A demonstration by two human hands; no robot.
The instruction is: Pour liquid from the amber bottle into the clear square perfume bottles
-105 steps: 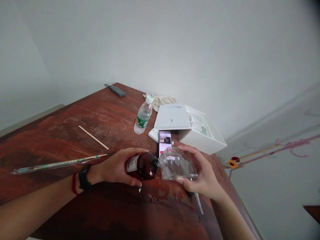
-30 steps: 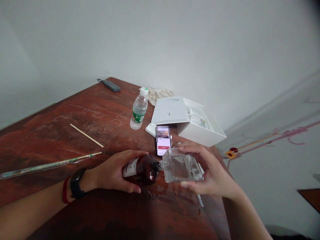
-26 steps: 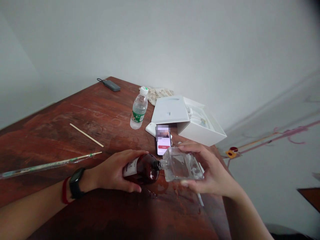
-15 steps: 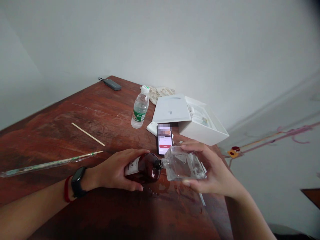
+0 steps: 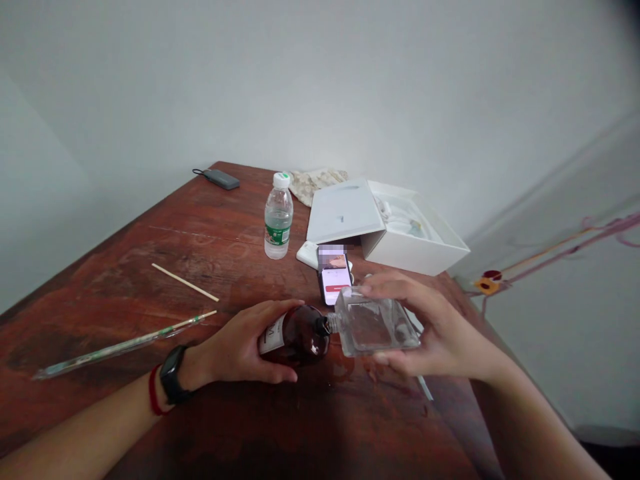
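Observation:
My left hand (image 5: 253, 347) is wrapped round a dark brown bottle (image 5: 305, 337) with a white label, tilted over so its neck points right. In my right hand (image 5: 430, 333) is a clear square glass bottle (image 5: 375, 327), lying on its side between thumb and fingers. Its threaded neck points left and meets the mouth of the brown bottle. The two necks look to be touching, mouth to mouth. Little liquid can be made out inside the clear bottle. Just behind it a lit phone (image 5: 335, 275) leans on a white object (image 5: 306, 255).
A capped water bottle (image 5: 278, 220) stands behind my hands, beside an opened white box (image 5: 420, 247) and a patterned cloth (image 5: 315, 183). Left lie a loose chopstick (image 5: 185, 283) and a wrapped one (image 5: 130, 345). A grey device (image 5: 220, 179) sits near the far table corner.
The camera view has shifted slightly. Both hands keep their grips, and the two bottles stay neck to neck, with the clear bottle turned a little.

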